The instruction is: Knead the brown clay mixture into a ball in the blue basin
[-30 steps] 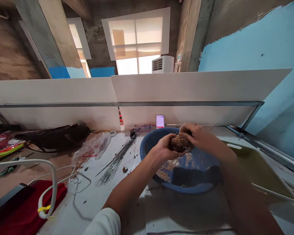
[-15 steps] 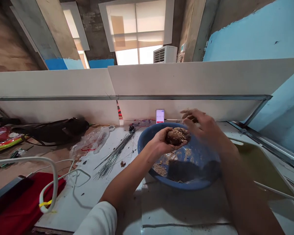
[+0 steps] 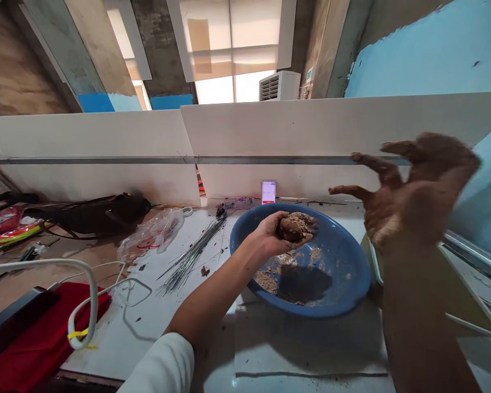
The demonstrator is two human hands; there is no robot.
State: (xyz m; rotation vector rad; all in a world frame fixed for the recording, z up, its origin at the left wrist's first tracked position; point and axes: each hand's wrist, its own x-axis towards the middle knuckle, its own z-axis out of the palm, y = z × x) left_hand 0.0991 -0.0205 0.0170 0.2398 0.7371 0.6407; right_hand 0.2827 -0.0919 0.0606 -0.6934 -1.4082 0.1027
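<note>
My left hand [image 3: 275, 238] is wrapped round a brown, crumb-coated lump of clay-like material [image 3: 297, 227], holding it over a blue basin [image 3: 347, 262]. Pale crumbs [image 3: 267, 281] stick to the basin's floor and wall, and a dark shadow falls across its bottom. Raised to the right of the basin, my right hand [image 3: 409, 185] has its fingers spread and bent, with nothing in it. Brown residue coats its fingers and palm.
Left of the basin lie a bundle of thin wires [image 3: 192, 256] and a clear plastic bag [image 3: 155, 234]. A lit phone [image 3: 269, 192] stands behind the basin. At right is an olive bin [image 3: 466, 295]. A white cable [image 3: 90, 295] loops over red cloth [image 3: 45, 333] at left.
My right hand has swung away from the lump, up and to the right, and its fingers have spread. My left hand stays over the basin with the lump.
</note>
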